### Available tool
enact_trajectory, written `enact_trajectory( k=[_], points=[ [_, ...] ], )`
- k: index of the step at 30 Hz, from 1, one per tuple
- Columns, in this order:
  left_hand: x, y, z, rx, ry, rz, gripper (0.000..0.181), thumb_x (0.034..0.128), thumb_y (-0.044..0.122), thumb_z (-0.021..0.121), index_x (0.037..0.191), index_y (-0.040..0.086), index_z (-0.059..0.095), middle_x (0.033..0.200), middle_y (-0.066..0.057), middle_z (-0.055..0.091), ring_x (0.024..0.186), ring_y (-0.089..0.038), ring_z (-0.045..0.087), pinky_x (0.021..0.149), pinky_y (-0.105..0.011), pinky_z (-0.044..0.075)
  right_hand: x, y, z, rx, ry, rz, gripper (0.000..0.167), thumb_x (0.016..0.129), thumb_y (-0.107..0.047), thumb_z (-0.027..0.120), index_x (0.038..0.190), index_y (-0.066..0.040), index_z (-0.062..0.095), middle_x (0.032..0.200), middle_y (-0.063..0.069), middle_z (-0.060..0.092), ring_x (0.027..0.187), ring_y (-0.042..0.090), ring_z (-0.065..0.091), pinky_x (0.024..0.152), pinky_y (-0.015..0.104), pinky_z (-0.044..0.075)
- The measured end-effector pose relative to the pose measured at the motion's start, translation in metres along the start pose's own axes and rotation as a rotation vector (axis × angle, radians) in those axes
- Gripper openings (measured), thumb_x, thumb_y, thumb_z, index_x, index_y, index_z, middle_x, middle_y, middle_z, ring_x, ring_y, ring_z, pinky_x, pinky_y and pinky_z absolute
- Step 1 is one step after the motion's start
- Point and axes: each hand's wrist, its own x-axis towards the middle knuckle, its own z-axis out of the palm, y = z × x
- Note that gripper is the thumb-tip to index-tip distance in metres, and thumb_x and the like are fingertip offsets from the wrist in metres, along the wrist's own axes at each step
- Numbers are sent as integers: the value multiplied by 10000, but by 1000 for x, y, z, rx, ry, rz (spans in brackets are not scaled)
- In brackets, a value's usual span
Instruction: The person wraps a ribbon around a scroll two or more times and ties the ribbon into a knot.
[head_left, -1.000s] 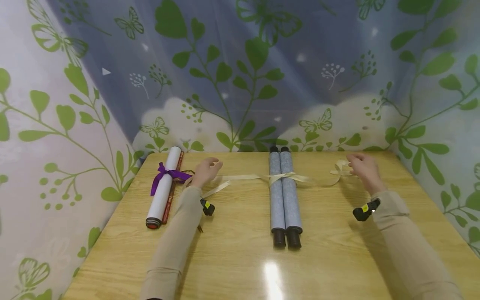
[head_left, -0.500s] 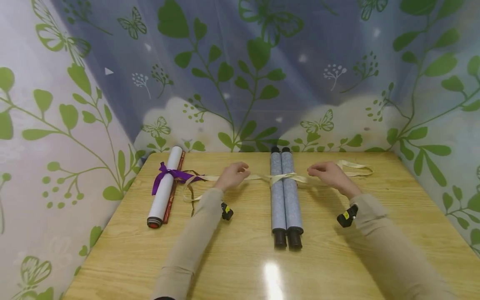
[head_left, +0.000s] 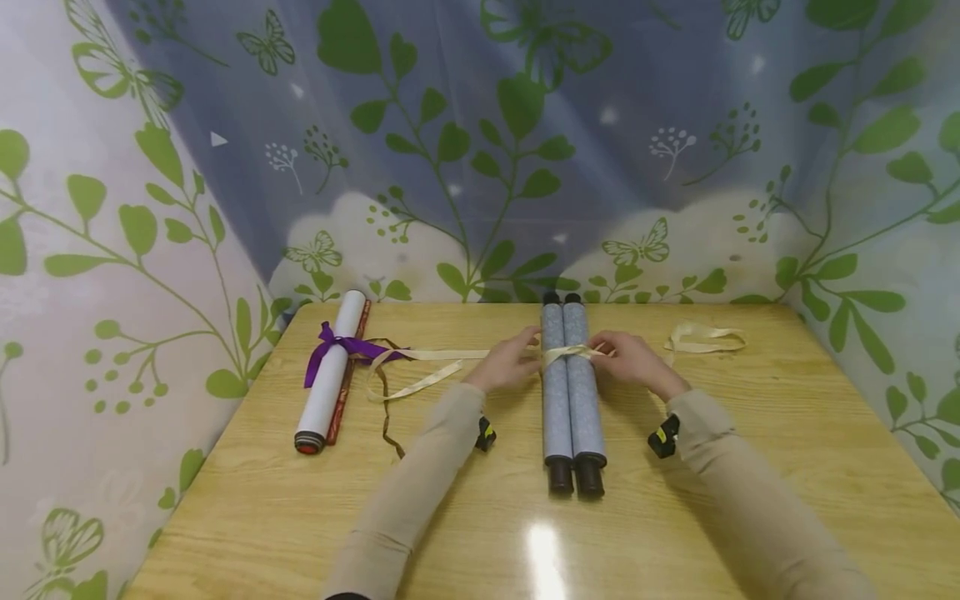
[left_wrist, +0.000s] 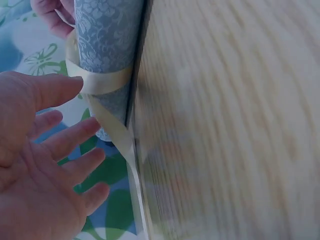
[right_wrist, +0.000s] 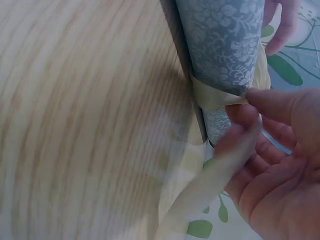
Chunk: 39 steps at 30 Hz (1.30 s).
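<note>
Side by side lie two grey-blue patterned scrolls with dark end knobs, a cream ribbon wrapped around both. My left hand is at their left side. In the left wrist view its fingers are spread and fairly straight, the thumb tip close to the ribbon band; whether it touches cannot be told. At the right side, my right hand pinches the ribbon between thumb and fingers against the scroll. A loose ribbon length hangs past its partly blurred fingers.
To the left lies a white scroll tied with a purple ribbon, a red patterned strip beside it. A thin brown cord trails nearby. The cream ribbon's ends spread both ways over the wooden table.
Both hands have moved inward from far out along the ribbon ends to the scrolls. The right hand left its ribbon loop lying on the table and now grips the ribbon beside the scrolls.
</note>
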Motion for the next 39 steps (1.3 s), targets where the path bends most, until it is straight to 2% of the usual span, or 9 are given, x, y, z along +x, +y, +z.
enact_trajectory(
  k=[4,5,8,11,16,24,28,34,39],
  points=[
    [2,3,3,86,9,-2,593,1001,229,553,1523,128,291,1355,-153,598,1240,-279,587,1167,-505,281,1,-1,0,10,-3,31,255,1005,-133,533,1217,-16,613,1042,212,669,829,255,646,608,305,494],
    [2,3,4,100,8,-13,592,1000,236,553,1523,143,291,1284,-142,646,1167,-270,628,1144,-498,319,1,-2,0,9,-4,32,254,1010,-133,522,1220,-20,612,1036,207,669,826,254,644,607,308,489],
    [1,5,5,78,-3,-56,556,1004,209,537,1514,167,320,1054,-110,716,912,-244,673,972,-442,474,0,-3,-1,1,-1,10,248,1019,-133,502,1206,-19,620,1021,199,674,818,243,638,608,314,479],
    [1,4,5,53,-1,-70,423,1013,174,504,1433,149,464,942,-75,687,761,-179,584,757,-330,501,0,-4,-2,-2,7,-12,236,1019,-137,504,1176,-20,636,1006,190,680,804,232,624,613,316,473],
    [3,2,2,50,46,-52,270,1040,171,463,1207,80,654,1087,-75,696,849,-144,573,808,-289,491,-1,-2,-5,17,14,-18,231,1026,-142,498,1169,-45,650,1030,172,685,854,260,636,632,317,470],
    [0,0,-6,-20,116,-102,266,995,277,542,1133,117,705,1168,-71,700,1051,-223,648,927,-391,515,-4,4,-9,121,3,9,257,1032,-146,491,1219,-39,632,1121,190,662,965,339,647,702,347,506],
    [-1,-3,-8,-15,123,-102,260,979,326,591,1074,134,739,1146,-47,715,1022,-207,664,905,-373,528,-6,8,-10,125,-5,18,268,1019,-181,531,1212,-41,653,1064,183,676,888,306,639,683,348,501],
    [-2,-5,-12,21,137,-93,218,964,275,629,1004,105,758,1080,-55,737,1006,-218,676,885,-362,537,-7,11,-11,89,-17,12,289,991,-268,594,1167,-61,693,898,159,679,721,210,552,596,330,446],
    [-4,-7,-13,16,116,-106,237,962,276,629,1022,87,758,1093,-67,737,1041,-227,666,930,-373,520,-7,11,-13,87,-31,22,291,992,-265,591,1161,-51,692,908,157,681,762,238,587,619,324,455]
  ],
)
